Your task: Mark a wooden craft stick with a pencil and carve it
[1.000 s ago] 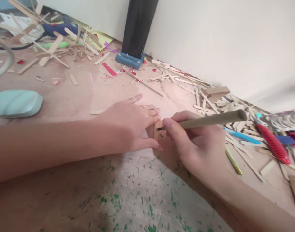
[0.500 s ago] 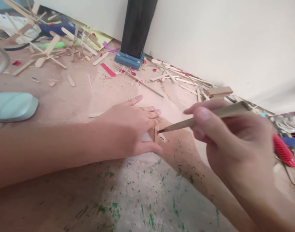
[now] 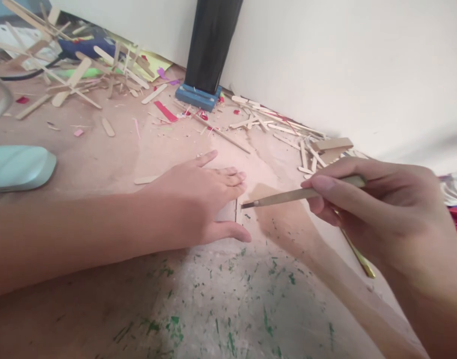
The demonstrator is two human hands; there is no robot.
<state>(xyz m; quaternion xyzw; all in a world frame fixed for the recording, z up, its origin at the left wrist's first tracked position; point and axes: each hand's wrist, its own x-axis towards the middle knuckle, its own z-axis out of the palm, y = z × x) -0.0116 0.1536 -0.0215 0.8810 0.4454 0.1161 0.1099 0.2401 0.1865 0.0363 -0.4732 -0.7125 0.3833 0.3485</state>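
Note:
My left hand [image 3: 209,204] lies flat on the table, fingers stretched out and thumb spread apart. Between thumb and fingers shows the edge of a thin pale flat piece [image 3: 228,214], mostly hidden under the palm. From the right, my right hand [image 3: 370,209] pinches a slim wooden-handled tool [image 3: 288,196] like a pen. Its dark narrow tip [image 3: 247,205] is at the tabletop just right of that edge; whether it touches cannot be told. Small dark marks [image 3: 246,216] lie just below the tip.
Craft sticks [image 3: 76,82] are heaped at the back left, and more sticks [image 3: 280,119] lie along the white wall. A black post [image 3: 213,45] stands on a blue base [image 3: 198,96]. A pale-green mouse-like object [image 3: 21,167] is at left. Green flecks [image 3: 176,324] mark the tabletop [image 3: 198,309].
My right hand has shifted right and slightly down, and the tool now lies flatter. Its tip has moved slightly off the edge beside my left hand, which stays in place.

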